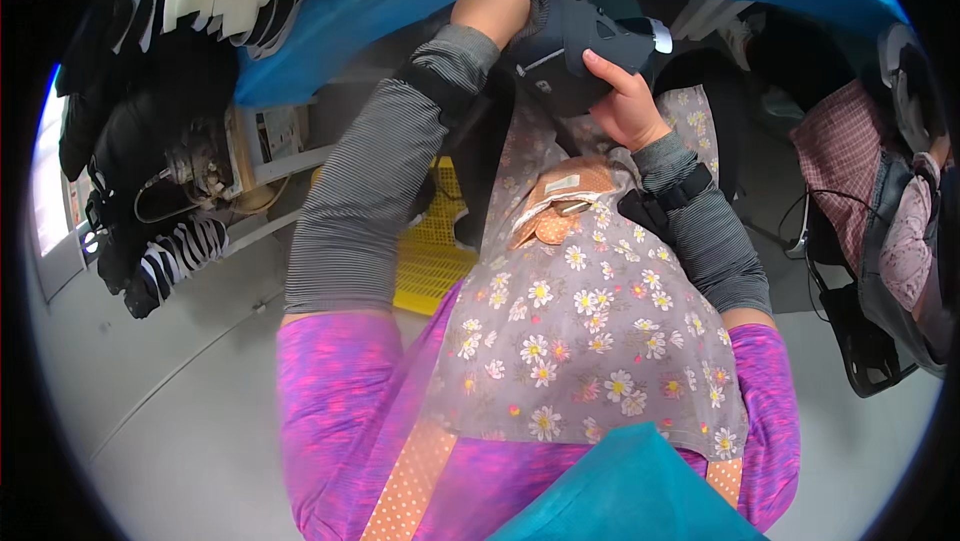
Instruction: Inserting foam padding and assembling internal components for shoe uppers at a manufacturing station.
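My left grip (492, 11) curls closed on a dark blue-grey, shoe-shaped fabric piece (566, 39) while my right grip (630, 107) clasps its near side.

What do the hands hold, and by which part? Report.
A dark shoe upper: right hand grips its lower right side; left hand at its upper left, hold unclear.

left hand (490, 9), right hand (633, 113): fingers mostly hidden at dark shoe (565, 36) | teal cloth (635, 491): cropped
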The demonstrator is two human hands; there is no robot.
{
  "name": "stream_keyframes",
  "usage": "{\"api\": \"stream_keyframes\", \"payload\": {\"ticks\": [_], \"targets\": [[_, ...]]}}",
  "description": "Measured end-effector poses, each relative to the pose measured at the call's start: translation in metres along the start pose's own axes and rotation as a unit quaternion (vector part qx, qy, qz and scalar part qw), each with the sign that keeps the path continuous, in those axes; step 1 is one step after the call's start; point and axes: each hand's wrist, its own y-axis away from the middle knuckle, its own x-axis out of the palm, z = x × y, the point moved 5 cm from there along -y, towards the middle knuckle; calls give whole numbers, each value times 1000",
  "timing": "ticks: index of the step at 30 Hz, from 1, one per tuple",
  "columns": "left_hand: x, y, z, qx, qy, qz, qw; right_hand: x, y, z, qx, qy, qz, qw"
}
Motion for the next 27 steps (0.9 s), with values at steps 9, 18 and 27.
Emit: {"api": "stream_keyframes", "payload": {"ticks": [9,18,27], "targets": [[33,-7,7,44,21,-20,999,3,4,-8,33,-41,8,999],[-6,14,-6,-60,77,-94,991,-7,-2,-9,68,-113,-8,991],[-3,11,-14,-53,78,-80,992,-12,-5,-13,94,-181,-2,979]]}}
